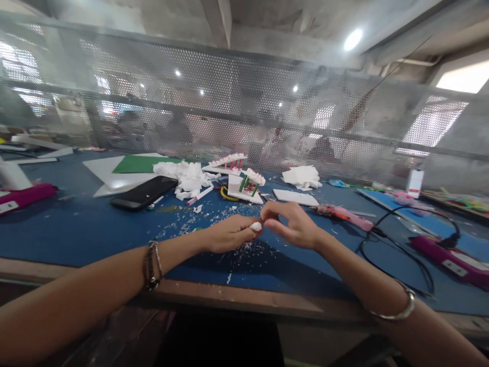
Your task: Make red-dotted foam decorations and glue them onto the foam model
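Observation:
My left hand (231, 233) is closed over the blue tabletop, with a small white piece (255, 226) pinched between thumb and fingers. My right hand (292, 223) meets it from the right, its index finger curled and its thumb tip close to it, right beside the white piece. Whatever those fingertips hold is too small to make out. White shavings (252, 251) lie scattered below both hands. Just beyond them stands a small white model (246, 186) with green posts, and behind it another white model (228, 162) with pink posts.
To the left lie a black phone (145, 192), crumpled white paper (183, 176), a pink-ended white marker (199, 195) and a green sheet (143, 165). On the right are a pink-handled tool (349, 216), a black cable (416, 257) and a purple power strip (453, 262). Perforated metal panels rise behind.

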A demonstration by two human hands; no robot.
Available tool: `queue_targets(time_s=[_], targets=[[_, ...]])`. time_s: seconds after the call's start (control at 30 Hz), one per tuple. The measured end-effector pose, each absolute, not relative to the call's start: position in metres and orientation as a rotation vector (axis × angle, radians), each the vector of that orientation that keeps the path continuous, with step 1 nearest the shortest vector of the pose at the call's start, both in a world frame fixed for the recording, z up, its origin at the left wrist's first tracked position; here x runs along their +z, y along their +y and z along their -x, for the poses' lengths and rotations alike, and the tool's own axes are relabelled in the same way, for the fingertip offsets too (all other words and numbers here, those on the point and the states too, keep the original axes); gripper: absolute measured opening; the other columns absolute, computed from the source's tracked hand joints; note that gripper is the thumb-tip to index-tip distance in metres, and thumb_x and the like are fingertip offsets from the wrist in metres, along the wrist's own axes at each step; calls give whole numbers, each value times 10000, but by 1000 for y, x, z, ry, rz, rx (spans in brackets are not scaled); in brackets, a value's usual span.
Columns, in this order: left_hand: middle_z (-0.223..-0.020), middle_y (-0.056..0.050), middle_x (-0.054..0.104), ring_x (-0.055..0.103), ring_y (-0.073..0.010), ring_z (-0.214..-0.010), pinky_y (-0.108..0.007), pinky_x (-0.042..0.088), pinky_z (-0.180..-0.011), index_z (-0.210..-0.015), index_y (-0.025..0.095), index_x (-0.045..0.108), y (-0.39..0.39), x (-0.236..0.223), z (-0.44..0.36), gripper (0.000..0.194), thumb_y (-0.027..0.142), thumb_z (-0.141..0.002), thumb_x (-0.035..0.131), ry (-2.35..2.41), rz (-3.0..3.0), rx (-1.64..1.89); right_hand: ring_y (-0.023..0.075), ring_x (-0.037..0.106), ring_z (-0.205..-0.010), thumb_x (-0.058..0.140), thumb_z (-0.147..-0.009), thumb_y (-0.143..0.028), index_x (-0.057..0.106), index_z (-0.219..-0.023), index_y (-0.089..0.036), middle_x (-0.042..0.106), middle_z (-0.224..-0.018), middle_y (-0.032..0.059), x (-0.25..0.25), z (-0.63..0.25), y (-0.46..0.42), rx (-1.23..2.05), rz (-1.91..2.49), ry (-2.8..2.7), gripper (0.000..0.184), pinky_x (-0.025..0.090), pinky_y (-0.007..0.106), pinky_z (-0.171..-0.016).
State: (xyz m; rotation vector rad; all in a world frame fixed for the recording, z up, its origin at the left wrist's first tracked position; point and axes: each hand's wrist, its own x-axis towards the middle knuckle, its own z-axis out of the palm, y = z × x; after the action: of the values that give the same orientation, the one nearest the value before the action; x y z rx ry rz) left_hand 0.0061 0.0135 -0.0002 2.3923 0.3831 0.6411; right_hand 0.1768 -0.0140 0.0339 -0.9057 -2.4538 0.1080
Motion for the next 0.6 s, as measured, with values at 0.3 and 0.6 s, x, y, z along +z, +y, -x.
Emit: queue_targets(time_s=[0.3,0.6], targets=[[-497,46,350,308,-82,-466,-217,260,-479,-593,173,372,10,3,-4,196,210,-769,296,241,-2312,741,148,526,-719,463,-775,-157,590,-716,-120,611,-779,86,65,-100,74,-433,1106,-2843,145,369,264,-640],[-522,43,339,313,-80,-489,-226,275,-493,-573,171,330,13,6,-3,238,233,-796,275,330,-2385,871,156,552,-865,467,-820,-287,507,-1036,-144,546,-1027,56,16,-40,132,-487,1200,-2963,261,463,361,-727]])
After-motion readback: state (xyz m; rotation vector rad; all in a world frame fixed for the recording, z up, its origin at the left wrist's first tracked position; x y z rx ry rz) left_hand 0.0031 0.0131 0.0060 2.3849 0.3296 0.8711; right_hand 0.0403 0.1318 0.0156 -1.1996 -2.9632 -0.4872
